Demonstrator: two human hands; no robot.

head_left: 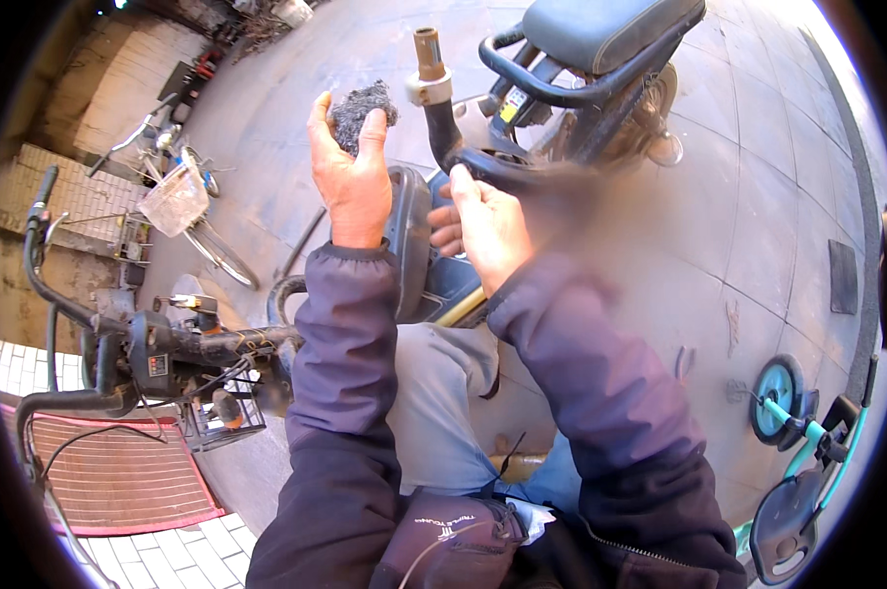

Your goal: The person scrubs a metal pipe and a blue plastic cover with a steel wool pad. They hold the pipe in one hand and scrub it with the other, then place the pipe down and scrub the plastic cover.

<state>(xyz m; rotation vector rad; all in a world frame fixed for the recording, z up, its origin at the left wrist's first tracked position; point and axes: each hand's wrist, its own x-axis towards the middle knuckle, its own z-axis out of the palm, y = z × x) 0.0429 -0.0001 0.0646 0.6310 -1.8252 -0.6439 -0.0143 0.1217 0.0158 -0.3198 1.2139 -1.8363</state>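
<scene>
My left hand (353, 187) is closed on a grey wad of steel wool (358, 110), held up left of a bent black tube (441, 133) with a pale collar and bare metal top. My right hand (478, 221) is just below that tube, fingers apart, its thumb at or very near the black frame; contact is unclear. The tube belongs to an electric bike with a grey padded seat (605, 25). Under my hands lie another dark seat (409, 265) and part of a blue deck. A hazy blur hides the area right of my right hand.
A handlebar assembly (149, 344) with cables is close at left, above a red-edged mat (119, 481). A bicycle with a basket (173, 196) stands farther left by steps. A teal scooter (806, 442) is at lower right on the paving, near a dark rectangular piece (843, 275).
</scene>
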